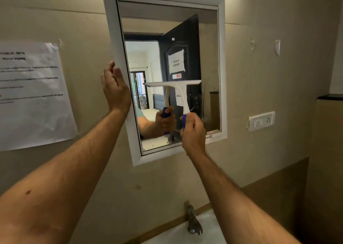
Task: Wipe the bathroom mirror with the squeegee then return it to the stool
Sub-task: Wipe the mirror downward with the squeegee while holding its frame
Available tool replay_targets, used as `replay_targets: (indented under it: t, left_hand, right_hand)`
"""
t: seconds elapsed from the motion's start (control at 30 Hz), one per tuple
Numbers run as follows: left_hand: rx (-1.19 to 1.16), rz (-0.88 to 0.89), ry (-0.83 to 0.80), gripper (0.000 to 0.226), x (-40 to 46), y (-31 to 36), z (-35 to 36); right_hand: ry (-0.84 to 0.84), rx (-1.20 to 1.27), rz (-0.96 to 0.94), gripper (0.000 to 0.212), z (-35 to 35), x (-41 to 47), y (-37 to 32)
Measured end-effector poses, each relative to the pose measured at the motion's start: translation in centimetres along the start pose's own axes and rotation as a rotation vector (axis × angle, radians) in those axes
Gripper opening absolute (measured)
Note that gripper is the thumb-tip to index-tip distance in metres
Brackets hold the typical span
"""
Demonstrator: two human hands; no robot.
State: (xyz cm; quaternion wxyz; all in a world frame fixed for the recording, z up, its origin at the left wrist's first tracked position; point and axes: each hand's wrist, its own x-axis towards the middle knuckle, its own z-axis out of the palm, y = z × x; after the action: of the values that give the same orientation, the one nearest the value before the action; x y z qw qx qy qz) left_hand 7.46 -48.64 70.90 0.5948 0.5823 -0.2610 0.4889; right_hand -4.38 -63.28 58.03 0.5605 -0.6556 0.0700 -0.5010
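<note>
Squeegee in the right hand, fingers wrapped round the blue grip, white blade edge against the mirror glass about mid-height. Near to far: tap and basin below the arms, then the hands, then the glass. Left hand lies flat-fingered against the mirror's white frame, bracing it, holding nothing. Squeegee looks light, rigid plastic with a soft blade lip; the handle is the only sensible hold. Glass is fragile, so moderate pressure. Frame lip bounds each stroke; free glass below the blade, and at its right end. Switch plate well apart. Stool not in view.
</note>
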Motion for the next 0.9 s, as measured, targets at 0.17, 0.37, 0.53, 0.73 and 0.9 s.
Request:
replay_targets:
  t: [0.17,0.37,0.53,0.73,0.9]
  left_hand:
    - [0.051,0.023,0.043,0.037,-0.1,-0.2,0.0]
    - [0.126,-0.009,0.035,0.042,-0.8,-0.4,0.3]
    - [0.142,-0.022,0.027,0.04,-1.6,0.0,-0.3]
    - [0.136,-0.014,0.031,0.04,-0.9,0.6,-0.3]
    - [0.136,-0.029,0.031,0.04,-1.1,0.5,-0.4]
  right_hand:
    - [-0.007,0.001,0.008,0.026,-0.1,-0.7,1.0]
    - [0.034,0.012,0.065,0.021,-0.8,-4.2,4.2]
    - [0.036,0.067,0.033,0.03,0.5,-1.7,0.0]
    - [-0.003,-0.017,0.021,0.029,1.0,-1.8,0.6]
    - [0.002,-0.029,0.034,0.029,0.4,-5.0,5.5]
